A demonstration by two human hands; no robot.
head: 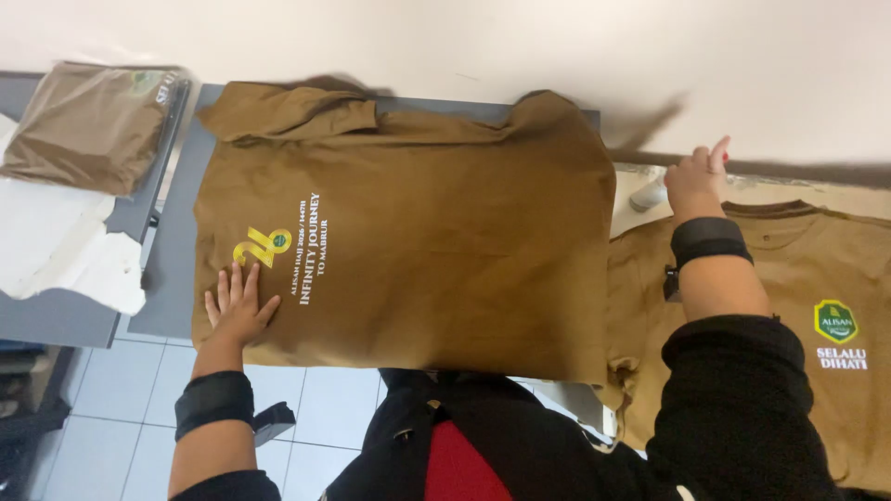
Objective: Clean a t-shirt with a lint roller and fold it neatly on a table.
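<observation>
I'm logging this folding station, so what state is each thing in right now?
Brown shirt: spread flat on the grey board, sleeves folded in.
Left hand: open, pressing the shirt.
Right hand: raised at the far edge, one finger out.
Second shirt: lying flat.
Bagged shirt: folded, wrapped.

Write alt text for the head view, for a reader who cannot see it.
A person's left hand presses flat on a brown shirt with a printed design, spread over a grey table. Their right hand reaches toward the wall above a second brown shirt. A bagged brown garment lies far left.
</observation>
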